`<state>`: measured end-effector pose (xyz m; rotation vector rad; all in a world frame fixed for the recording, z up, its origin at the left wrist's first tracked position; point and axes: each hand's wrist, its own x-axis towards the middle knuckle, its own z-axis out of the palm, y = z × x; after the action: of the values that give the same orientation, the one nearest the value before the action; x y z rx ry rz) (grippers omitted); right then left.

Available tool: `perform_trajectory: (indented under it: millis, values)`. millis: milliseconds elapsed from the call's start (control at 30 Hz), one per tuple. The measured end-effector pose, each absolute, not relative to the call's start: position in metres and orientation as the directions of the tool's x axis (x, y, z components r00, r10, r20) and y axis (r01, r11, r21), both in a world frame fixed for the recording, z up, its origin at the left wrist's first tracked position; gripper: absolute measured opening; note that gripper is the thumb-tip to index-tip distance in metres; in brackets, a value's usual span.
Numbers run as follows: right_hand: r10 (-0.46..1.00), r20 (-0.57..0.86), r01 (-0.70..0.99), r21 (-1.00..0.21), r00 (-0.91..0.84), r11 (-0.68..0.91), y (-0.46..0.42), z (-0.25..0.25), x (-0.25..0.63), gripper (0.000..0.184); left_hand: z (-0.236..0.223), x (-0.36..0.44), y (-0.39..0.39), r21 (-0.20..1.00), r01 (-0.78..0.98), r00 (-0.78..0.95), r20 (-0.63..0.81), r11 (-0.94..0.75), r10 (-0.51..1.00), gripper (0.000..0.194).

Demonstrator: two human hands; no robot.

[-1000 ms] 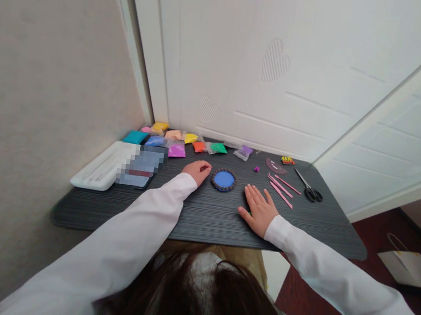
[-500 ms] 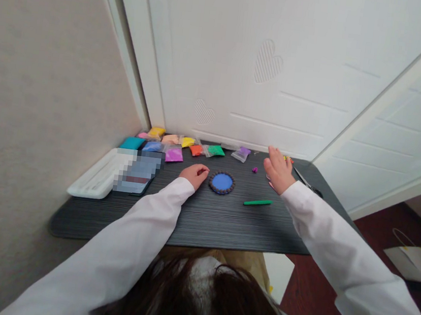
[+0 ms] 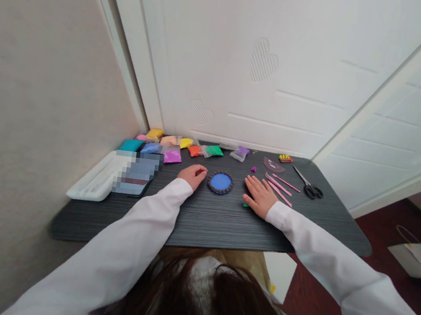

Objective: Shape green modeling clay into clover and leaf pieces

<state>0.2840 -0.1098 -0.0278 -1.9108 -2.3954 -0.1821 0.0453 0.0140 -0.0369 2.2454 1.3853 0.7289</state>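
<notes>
Flat on the dark table, my right hand (image 3: 261, 197) has its fingers stretched out, palm down. Under it lies a green clay roll (image 3: 245, 205), mostly hidden, with one end showing by the thumb. My left hand (image 3: 193, 176) rests on the table with fingers curled in and nothing seen in them. Between the hands lies a round blue disc (image 3: 220, 182) ringed with small dark brown balls. A small purple clay piece (image 3: 254, 169) sits beyond my right fingertips.
Pink modelling tools (image 3: 279, 190), scissors (image 3: 308, 184) and a clear curved scraper (image 3: 274, 165) lie right. Bagged coloured clay (image 3: 173, 155) lines the back. A white tray (image 3: 96, 177) and a blurred phone-like slab (image 3: 137, 174) are left. A white wall panel (image 3: 216, 51) stands behind.
My right hand has come down and left from above the tools onto the green clay roll, covering most of it. The tools and scissors now show. My left hand stays put.
</notes>
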Motion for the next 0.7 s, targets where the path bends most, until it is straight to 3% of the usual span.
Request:
perform_trajectory:
  millis: [200, 500, 700]
  values:
    - [0.959, 0.089, 0.962, 0.061, -0.269, 0.265, -0.142, -0.023, 0.284, 0.062, -0.036, 0.046, 0.013, 0.591, 0.681, 0.381, 0.220, -0.434, 0.898, 0.027]
    - [0.970, 0.140, 0.980, 0.038, -0.198, 0.194, -0.083, -0.028, 0.284, 0.060, -0.036, 0.044, 0.012, 0.591, 0.675, 0.404, 0.203, -0.441, 0.892, 0.024]
    - [0.964, 0.125, 0.972, 0.041, -0.234, 0.231, -0.104, -0.027, 0.283, 0.061, -0.036, 0.043, 0.012, 0.593, 0.669, 0.414, 0.203, -0.448, 0.887, 0.024]
